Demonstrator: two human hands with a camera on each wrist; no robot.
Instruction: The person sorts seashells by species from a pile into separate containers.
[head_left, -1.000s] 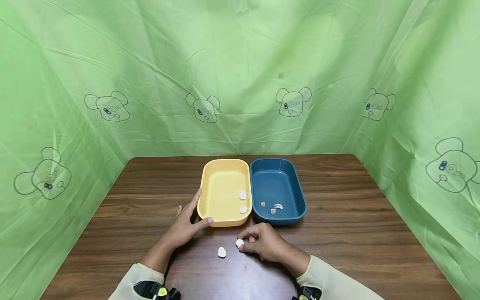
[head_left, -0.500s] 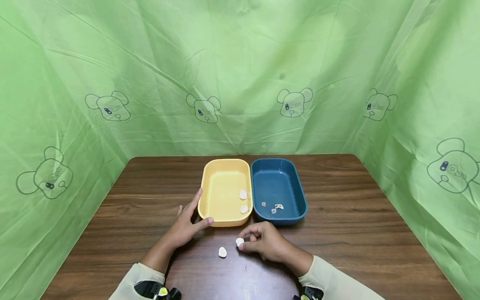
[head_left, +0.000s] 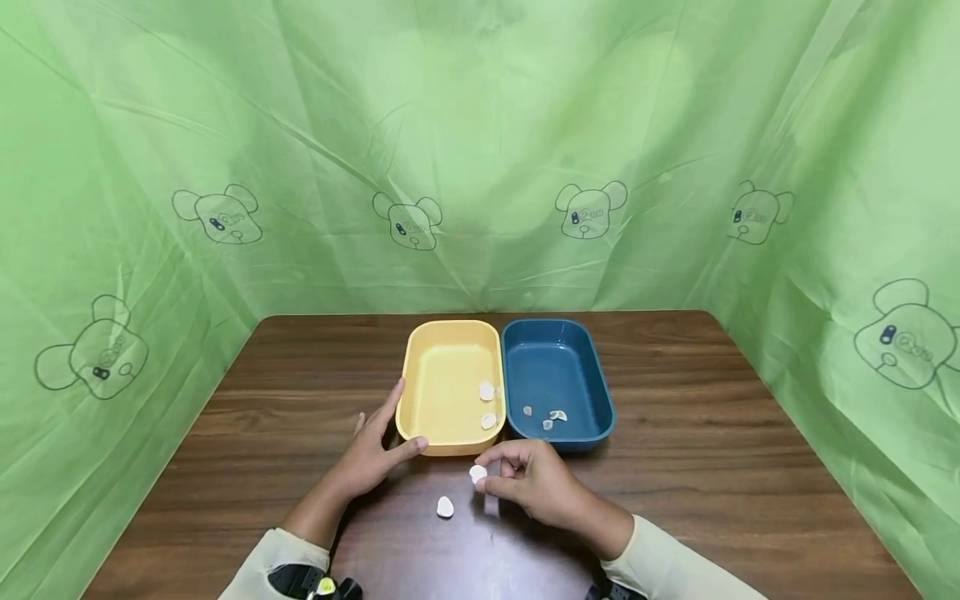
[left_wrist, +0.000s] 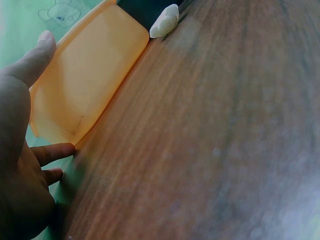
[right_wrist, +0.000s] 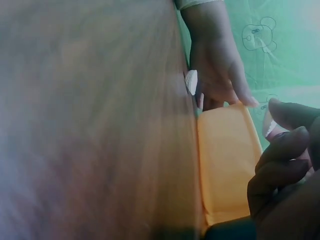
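Note:
My right hand (head_left: pixel 543 487) pinches a whitish seashell (head_left: pixel 477 473) between thumb and fingertips, just above the table in front of the trays. In the right wrist view the pinched shell is partly hidden by the fingers. My left hand (head_left: pixel 371 454) touches the near left corner of the yellow tray (head_left: pixel 442 367), its fingers spread straight and its thumb at the front rim. Two pale shells (head_left: pixel 487 391) lie inside that tray along its right side. Another shell (head_left: pixel 445 507), ribbed in the left wrist view, lies loose on the table between my hands.
A blue tray (head_left: pixel 551 358) stands right beside the yellow one and holds several smaller shell pieces (head_left: pixel 557 415). Both trays are on a brown wooden table (head_left: pixel 712 450). Green cloth (head_left: pixel 480 150) with printed bear heads hangs behind and at both sides.
My right hand has lifted slightly and moved a little toward the trays with the pinched shell. My left hand, the trays and the loose shell look the same.

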